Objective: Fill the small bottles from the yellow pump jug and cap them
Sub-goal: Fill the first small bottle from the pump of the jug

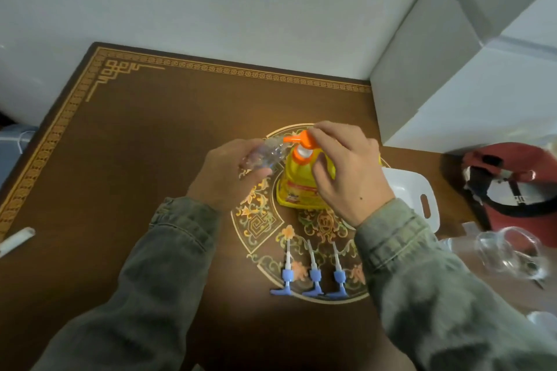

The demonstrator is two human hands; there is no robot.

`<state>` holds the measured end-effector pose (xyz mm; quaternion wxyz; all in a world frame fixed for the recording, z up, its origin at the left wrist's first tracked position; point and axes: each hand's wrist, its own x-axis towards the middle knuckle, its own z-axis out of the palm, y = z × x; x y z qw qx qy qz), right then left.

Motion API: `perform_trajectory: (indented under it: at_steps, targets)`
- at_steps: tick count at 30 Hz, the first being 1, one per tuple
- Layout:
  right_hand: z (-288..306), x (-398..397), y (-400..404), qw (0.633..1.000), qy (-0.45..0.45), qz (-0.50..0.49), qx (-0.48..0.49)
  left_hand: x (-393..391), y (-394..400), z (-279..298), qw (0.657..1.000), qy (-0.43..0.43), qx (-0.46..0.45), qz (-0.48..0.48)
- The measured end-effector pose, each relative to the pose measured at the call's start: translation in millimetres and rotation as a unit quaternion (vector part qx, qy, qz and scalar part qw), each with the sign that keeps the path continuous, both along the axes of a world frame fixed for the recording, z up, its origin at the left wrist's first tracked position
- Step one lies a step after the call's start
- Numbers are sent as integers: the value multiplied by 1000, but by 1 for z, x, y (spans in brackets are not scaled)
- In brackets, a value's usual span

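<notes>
The yellow pump jug (301, 181) stands near the middle of the brown table, its orange pump head (303, 138) on top. My left hand (229, 172) grips a small clear bottle (265, 152), tilted with its mouth up against the orange spout. Over the jug, my right hand (346, 166) has its fingertips on the pump head. Three blue-and-white pump caps (313, 274) lie side by side on the table, nearer to me than the jug.
A white tray (422, 199) sits right of the jug, partly behind my right wrist. Clear empty bottles (509, 250) lie at the right edge beside a red container (512, 184). White boxes (452, 69) stand at the back right. A white tube (15, 239) lies at the left edge.
</notes>
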<state>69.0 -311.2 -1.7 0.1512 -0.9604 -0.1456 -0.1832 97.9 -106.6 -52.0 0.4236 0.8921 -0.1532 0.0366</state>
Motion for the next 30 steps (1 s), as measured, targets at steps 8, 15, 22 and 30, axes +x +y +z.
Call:
perform_trajectory:
  at_steps: [8, 15, 22, 30]
  targets:
    - [-16, -1, -2, 996, -56, 38, -50, 3, 5, 7, 994, -111, 9, -11]
    - [-20, -8, 0, 991, -113, 64, -30, 5, 4, 6, 987, -150, 65, -1]
    - [-26, -2, 4, 986, -154, 60, -34, 6, -5, 9, 968, -223, 114, -1]
    - [-32, 1, 3, 985, -164, 52, -21, 8, -13, 9, 955, -269, 128, 11]
